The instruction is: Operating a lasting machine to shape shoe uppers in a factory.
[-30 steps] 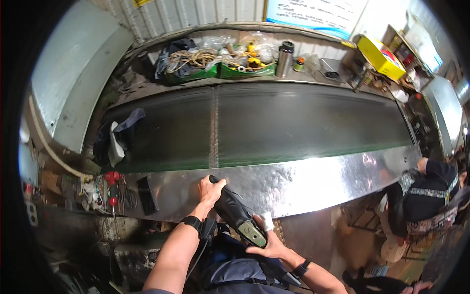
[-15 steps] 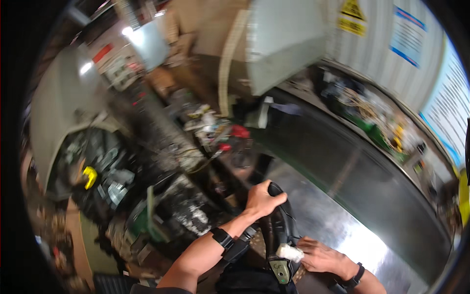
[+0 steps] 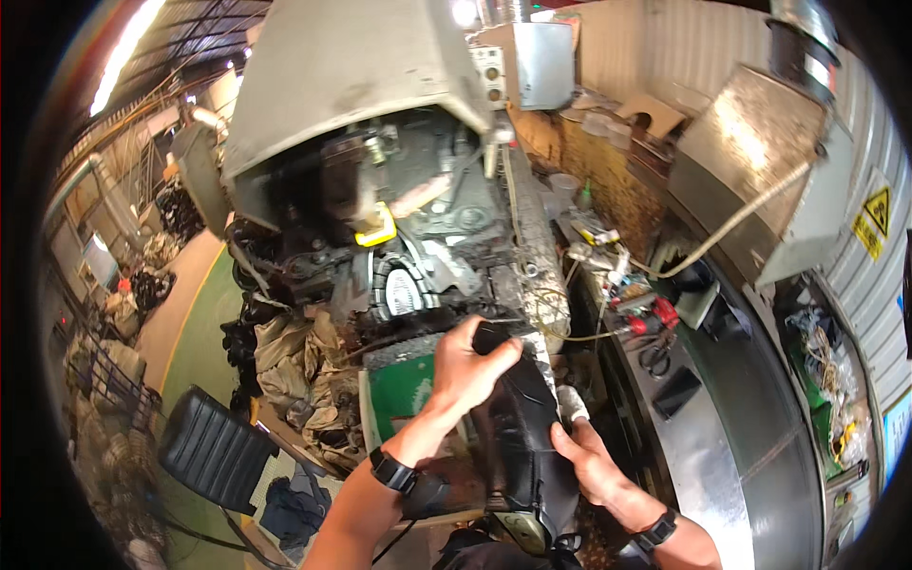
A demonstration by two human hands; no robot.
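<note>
Strong daylight from upper left, roof strip blown out, and a hot glare patch on the metal hood at right. Machine interior sits in deep shadow. Heavy fisheye bending and black vignette at rim; slight motion blur throughout.
</note>
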